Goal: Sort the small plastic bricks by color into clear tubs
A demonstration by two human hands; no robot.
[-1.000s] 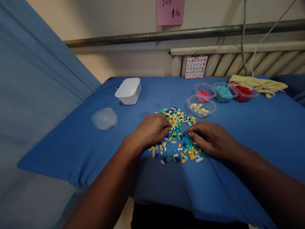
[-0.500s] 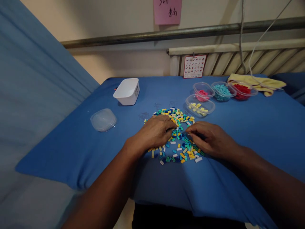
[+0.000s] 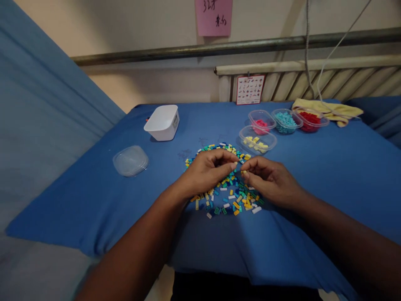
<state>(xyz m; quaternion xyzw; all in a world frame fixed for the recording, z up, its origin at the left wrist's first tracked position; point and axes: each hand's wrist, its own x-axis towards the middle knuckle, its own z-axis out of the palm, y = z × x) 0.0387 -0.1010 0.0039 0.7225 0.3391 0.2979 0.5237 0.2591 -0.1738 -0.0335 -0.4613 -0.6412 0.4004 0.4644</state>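
A loose pile of small toy building blocks (image 3: 237,207) in yellow, white, green and blue lies on the blue cloth, under and between my hands. My right hand (image 3: 271,179) pinches a small pale yellow building block (image 3: 243,172) between thumb and fingertips, at the pile's right side. Close by on the left, my left hand (image 3: 213,169) is closed in a pinch above the blocks, thumb against forefinger. Whatever sits at its fingertips is too small to make out. Just beyond the pile stands a clear tub (image 3: 273,142) with pale yellow blocks.
Clear tubs of pink blocks (image 3: 261,125), light blue blocks (image 3: 285,120) and red blocks (image 3: 309,121) stand at the back right, beside a yellow cloth (image 3: 328,109). A white bin (image 3: 161,125) and stacked clear lids (image 3: 130,161) are at left. A printed card (image 3: 249,90) leans by the radiator.
My left hand has lifted from the pile and closed into a pinch near my right hand. My right hand still pinches at the pile's right side. The camera view has shifted slightly.
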